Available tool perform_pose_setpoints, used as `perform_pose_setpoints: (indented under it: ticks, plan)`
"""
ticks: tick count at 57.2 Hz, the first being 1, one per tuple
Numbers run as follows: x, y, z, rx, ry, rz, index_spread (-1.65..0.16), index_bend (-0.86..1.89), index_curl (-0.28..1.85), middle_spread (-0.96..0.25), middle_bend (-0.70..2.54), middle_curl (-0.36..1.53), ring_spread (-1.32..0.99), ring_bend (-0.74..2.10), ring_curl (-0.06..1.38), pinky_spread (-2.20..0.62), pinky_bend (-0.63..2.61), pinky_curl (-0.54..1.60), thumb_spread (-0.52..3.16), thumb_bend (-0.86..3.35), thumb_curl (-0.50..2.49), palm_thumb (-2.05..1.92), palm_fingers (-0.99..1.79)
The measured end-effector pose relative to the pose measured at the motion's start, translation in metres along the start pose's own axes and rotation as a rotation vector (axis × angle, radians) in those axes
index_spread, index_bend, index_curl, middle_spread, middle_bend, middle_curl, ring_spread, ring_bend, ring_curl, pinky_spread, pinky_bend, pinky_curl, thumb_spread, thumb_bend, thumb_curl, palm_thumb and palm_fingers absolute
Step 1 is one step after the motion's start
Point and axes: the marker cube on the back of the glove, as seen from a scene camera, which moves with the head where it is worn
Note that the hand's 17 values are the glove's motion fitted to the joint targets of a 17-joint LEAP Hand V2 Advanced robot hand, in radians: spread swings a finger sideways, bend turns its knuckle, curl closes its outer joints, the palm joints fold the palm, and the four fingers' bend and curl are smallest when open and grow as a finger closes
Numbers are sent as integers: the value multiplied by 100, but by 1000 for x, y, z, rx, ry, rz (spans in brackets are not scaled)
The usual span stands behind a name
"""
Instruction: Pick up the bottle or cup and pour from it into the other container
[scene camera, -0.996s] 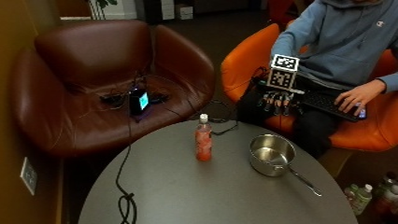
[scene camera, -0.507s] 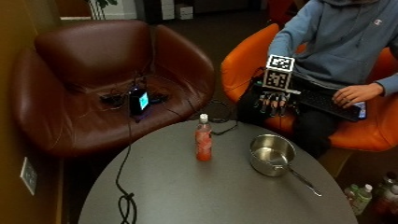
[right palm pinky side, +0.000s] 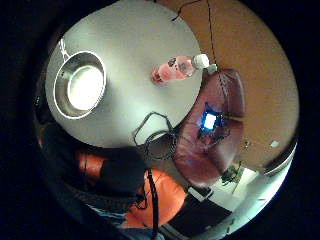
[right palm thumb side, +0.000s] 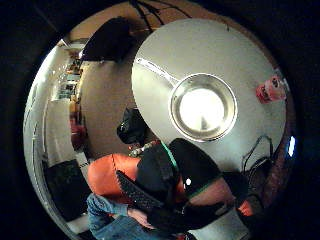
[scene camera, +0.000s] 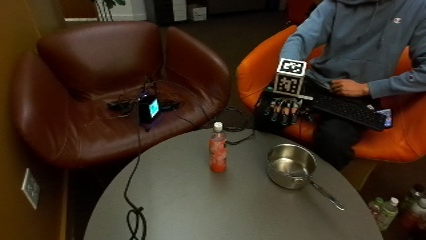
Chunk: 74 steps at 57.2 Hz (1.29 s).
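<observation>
We saw a pinkish-red bottle (scene camera: 217, 155) with a white cap on a grey round table (scene camera: 200, 210), a silver pan (scene camera: 291, 166) beside it. At upper left sat a dark brown leather chair (scene camera: 100, 95), at upper right an orange one (scene camera: 259, 70). The hand (scene camera: 283, 107) wore black.

— Where's the gloved hand (scene camera: 282, 106)?
— Above the tabletop's (scene camera: 200, 210) far edge, fingers (scene camera: 285, 114) hanging straight down, holding nothing.
— And the bottle (scene camera: 217, 148)?
— Upright, below and left of the fingers. The pan (scene camera: 290, 165) sits almost straight beneath them, untouched.
</observation>
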Motion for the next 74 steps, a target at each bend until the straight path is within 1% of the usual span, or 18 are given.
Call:
perform_pose_setpoints:
  ticks: [9,17,20,23,27,34,41,46,51,60,69,74]
  plan:
    - [12,-6,2,6,4,8,-43,16,26,-18,18,28,-7,30,26,23,44,33,101,-3,29,42,4]
    - [23,8,9,-18,6,26,-43,16,26,-18,18,28,-7,30,26,23,44,33,101,-3,29,42,5]
    - [27,5,7,-4,16,27,-43,16,26,-18,18,28,-7,29,26,23,44,33,101,-3,29,42,5]
    - [33,2,5,0,38,22,-43,17,27,-18,18,28,-7,30,26,23,43,33,101,-3,29,42,5]
    - [44,11,7,-20,83,7,-43,17,27,-18,17,28,-8,29,26,23,43,33,101,-3,29,42,6]
    - [62,13,4,51,84,-20,-42,19,29,-19,17,28,-9,28,27,22,41,33,101,-3,29,42,9]
    - [86,18,7,37,40,-40,-42,22,32,-20,17,28,-11,25,26,22,37,32,102,-2,30,45,15]
    - [102,31,18,51,-3,1,-41,21,33,-20,17,27,-12,24,26,22,35,32,102,-2,30,47,16]
    - [121,35,23,57,-34,9,-41,20,33,-20,16,27,-12,23,27,22,34,32,102,-2,30,48,18]
    - [164,39,31,73,-75,-20,-41,23,35,-20,19,28,-14,20,26,21,28,31,102,-1,31,52,25]
    - [207,42,42,35,-92,-33,-40,24,37,-20,18,28,-15,18,26,21,24,31,102,-2,32,57,30]
    - [233,38,47,22,-126,-16,-39,24,37,-21,18,29,-15,18,25,21,22,32,102,-2,32,58,31]
